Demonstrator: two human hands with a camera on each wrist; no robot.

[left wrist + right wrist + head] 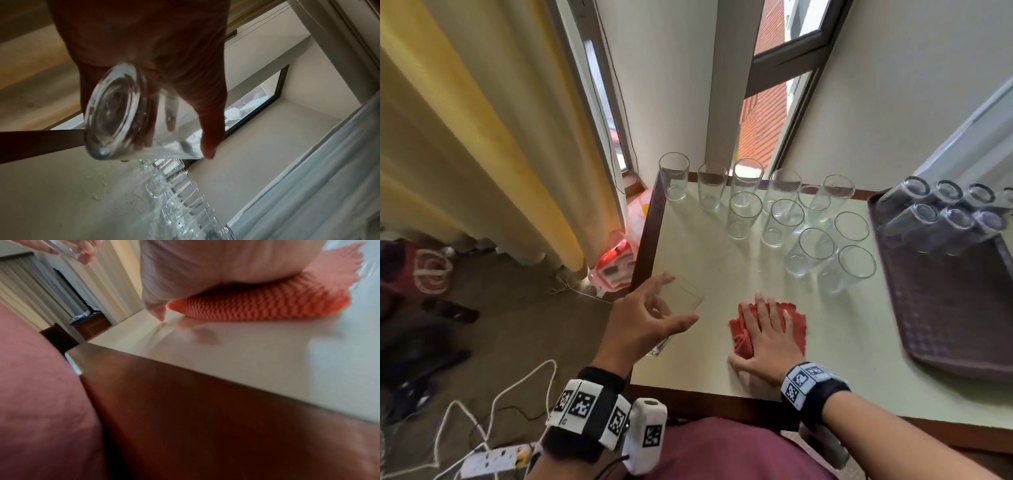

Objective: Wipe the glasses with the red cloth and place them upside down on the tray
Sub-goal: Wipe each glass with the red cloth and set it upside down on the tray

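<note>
The left hand (643,325) grips one glass (677,301), tilted, just left of the red cloth (796,325) on the tabletop (722,260). The right hand (767,335) lies flat on that cloth, fingers straight. Likely next: gather the cloth and wipe. Only the left wrist view shows the glass's thick base; the tray (941,308) sits far right of the cloth.

Both forearms bare, no sleeves. Each wrist wears a black band (822,394) ringed with white blocks printed with black square markers (582,404); a white marker box (649,433) hangs off the left one. Maroon clothing (722,452) covers the lap
</note>
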